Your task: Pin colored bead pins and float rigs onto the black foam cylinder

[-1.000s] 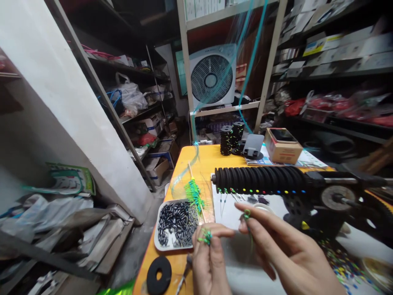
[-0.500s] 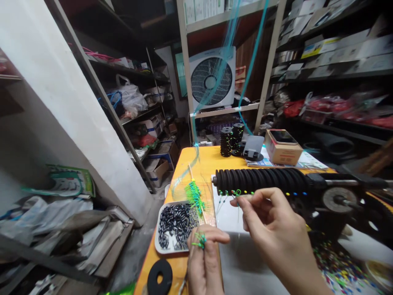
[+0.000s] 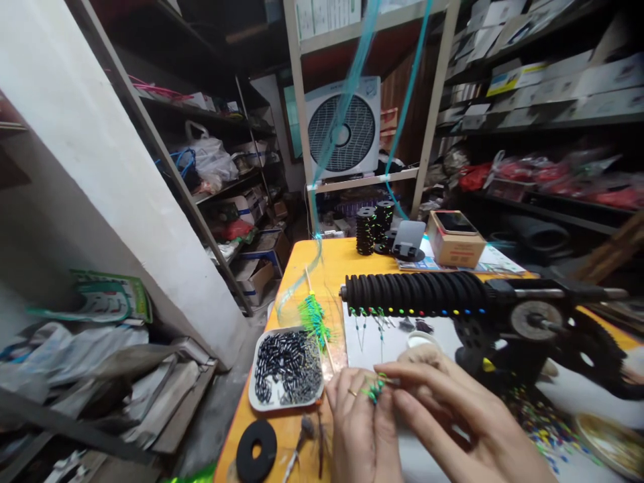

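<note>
My left hand (image 3: 359,422) is closed on a small bundle of green and blue knotted line pieces (image 3: 373,390), low in the middle of the view. My right hand (image 3: 453,416) reaches in from the right, its thumb and forefinger at the same bundle; what lies between these fingertips is too small to make out. Behind both hands stands a black ridged roller (image 3: 417,293) with coloured beads along its lower edge and a few thin green lines hanging at its left end. A stick wrapped with green and blue pieces (image 3: 314,320) lies to the left.
A white tray (image 3: 254,392) of dark metal cylinders stands left of my hands, with a black foam disc (image 3: 256,449) in front. Loose coloured beads (image 3: 546,419) lie at the right. Black spools (image 3: 365,231), a phone stand (image 3: 408,240) and a cardboard box (image 3: 455,245) are at the back.
My right hand has come down from the lines at the roller to the bundle in my left hand. My left hand has shifted to the right. The view has moved slightly.
</note>
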The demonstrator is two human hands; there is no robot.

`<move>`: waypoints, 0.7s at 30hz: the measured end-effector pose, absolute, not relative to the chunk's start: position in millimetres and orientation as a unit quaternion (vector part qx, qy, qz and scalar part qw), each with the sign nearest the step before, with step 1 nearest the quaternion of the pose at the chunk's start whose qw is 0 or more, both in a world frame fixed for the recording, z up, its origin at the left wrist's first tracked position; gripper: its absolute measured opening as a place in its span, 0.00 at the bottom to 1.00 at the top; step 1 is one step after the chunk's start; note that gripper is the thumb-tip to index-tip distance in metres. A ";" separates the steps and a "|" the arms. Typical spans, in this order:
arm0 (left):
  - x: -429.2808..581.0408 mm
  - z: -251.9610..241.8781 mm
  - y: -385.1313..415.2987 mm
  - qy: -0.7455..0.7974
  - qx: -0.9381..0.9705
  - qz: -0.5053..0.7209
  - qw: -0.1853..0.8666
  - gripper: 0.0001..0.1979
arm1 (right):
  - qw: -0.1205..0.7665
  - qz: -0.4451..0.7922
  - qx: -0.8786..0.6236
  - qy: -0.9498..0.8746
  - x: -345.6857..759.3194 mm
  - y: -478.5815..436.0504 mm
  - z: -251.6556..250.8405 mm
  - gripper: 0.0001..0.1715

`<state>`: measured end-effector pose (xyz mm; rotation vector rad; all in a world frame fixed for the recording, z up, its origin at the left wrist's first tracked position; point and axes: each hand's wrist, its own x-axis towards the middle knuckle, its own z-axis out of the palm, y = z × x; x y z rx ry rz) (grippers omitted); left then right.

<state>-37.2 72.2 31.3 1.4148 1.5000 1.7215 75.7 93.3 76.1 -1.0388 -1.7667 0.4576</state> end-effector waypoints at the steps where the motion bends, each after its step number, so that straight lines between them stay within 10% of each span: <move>1: -35.8 31.4 72.0 0.544 0.520 0.621 0.219 0.20 | 0.512 0.206 -0.444 -0.706 73.5 93.4 77.6 0.17; 15: -49.6 26.3 77.3 0.486 0.505 0.667 0.252 0.18 | 0.539 0.444 -0.472 -0.539 61.0 88.6 82.7 0.23; 21: -59.4 24.8 77.1 0.494 0.459 0.698 0.239 0.18 | 0.575 0.176 -0.477 -0.641 71.0 119.6 78.0 0.14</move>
